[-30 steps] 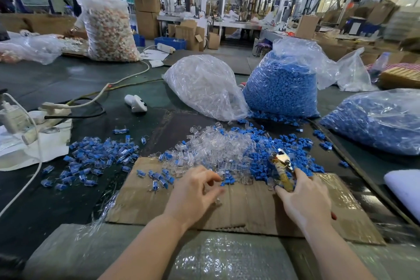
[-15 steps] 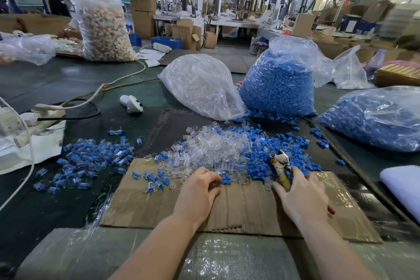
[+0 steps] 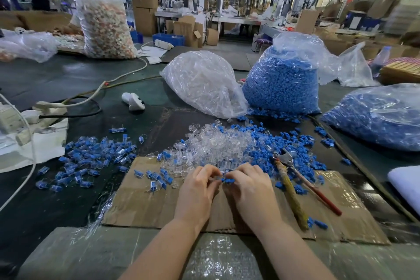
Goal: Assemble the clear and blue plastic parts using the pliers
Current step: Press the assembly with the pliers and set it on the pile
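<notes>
over the cardboard sheet (image 3: pixel 145 202), the left hand (image 3: pixel 195 191) and right hand (image 3: pixel 250 188) meet, fingertips curled, pinching a blue part (image 3: pixel 228 180) between them. the pliers (image 3: pixel 293 179) lie untouched on the cardboard's right side.

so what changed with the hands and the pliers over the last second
The right hand let go of the worn metal pliers, which now lie on the brown cardboard sheet, and moved left to meet the left hand. Both hands now pinch a small blue plastic part between them. The piles of parts and the bags stayed put.
</notes>
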The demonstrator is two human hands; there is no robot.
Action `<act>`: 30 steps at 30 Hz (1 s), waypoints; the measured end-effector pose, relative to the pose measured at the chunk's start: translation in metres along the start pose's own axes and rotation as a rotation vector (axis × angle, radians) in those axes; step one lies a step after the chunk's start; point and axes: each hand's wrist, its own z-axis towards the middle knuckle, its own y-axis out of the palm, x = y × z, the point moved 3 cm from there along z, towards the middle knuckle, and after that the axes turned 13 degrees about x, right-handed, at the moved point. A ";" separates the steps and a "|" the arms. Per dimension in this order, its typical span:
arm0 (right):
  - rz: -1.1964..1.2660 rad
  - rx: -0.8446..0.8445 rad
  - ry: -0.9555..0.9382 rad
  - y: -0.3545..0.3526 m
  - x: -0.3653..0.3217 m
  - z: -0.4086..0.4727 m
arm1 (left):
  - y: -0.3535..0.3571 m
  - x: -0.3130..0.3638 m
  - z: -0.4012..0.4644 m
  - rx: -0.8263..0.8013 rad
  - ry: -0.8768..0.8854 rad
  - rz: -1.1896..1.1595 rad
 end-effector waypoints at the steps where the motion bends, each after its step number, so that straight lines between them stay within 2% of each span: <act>1: 0.004 -0.005 0.001 0.004 -0.002 0.000 | 0.000 0.000 0.000 0.001 0.011 0.006; 7: 0.001 -0.025 -0.015 0.013 -0.011 0.003 | -0.001 -0.003 -0.001 0.047 -0.002 -0.044; 10: 0.000 0.020 -0.013 0.012 -0.015 0.004 | -0.003 -0.004 -0.002 0.078 -0.046 -0.081; 14: -0.031 -0.035 -0.010 0.011 -0.017 0.004 | -0.002 -0.005 -0.003 0.061 -0.094 -0.129; 20: 0.046 0.116 0.065 0.003 -0.007 -0.007 | 0.000 -0.006 -0.004 0.007 -0.129 -0.174; 25: 0.176 0.094 0.202 0.006 0.002 -0.013 | 0.001 -0.005 -0.004 -0.010 -0.162 -0.202; 30: 0.249 0.157 0.278 0.003 0.006 -0.015 | -0.001 -0.004 -0.004 0.038 -0.120 -0.148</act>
